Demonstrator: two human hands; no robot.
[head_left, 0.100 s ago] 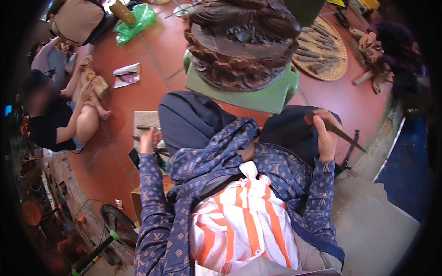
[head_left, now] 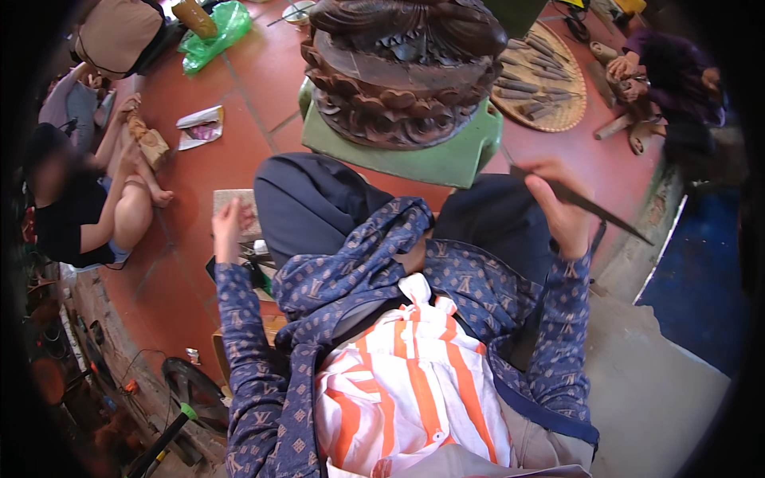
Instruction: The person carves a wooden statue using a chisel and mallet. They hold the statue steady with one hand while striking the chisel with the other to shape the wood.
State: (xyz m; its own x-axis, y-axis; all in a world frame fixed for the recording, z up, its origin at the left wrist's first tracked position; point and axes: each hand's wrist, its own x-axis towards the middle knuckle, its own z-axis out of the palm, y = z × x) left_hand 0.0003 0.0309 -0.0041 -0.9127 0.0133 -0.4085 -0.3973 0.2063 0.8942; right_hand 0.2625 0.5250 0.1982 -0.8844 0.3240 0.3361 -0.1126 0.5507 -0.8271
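Observation:
My right hand [head_left: 562, 211] is closed around a long, dark, flat tapered blade [head_left: 602, 211]. Its pointed end slants out to the right and down, while the other end shows beyond my fingers. Over by my left knee, my left hand [head_left: 229, 223] is raised with the fingers loosely curled and a little apart; nothing shows in them. It is beside a pale flat block [head_left: 239, 197]. In front of my crossed legs, a dark carved wooden piece [head_left: 382, 111] with petal-like tiers stands on a green base [head_left: 382, 159].
A round woven tray [head_left: 570, 107] holds several wooden-handled tools at the far right. One person [head_left: 76, 199] sits on the left with a carved wooden piece [head_left: 151, 147]; another person [head_left: 665, 76] works at the right. A green plastic bag [head_left: 227, 36] lies on the tiled floor [head_left: 247, 107].
My left hand has risen slightly, and the thin dark stick at its fingers no longer shows. The blade in my right hand has shifted rightward. The whole view has moved a little.

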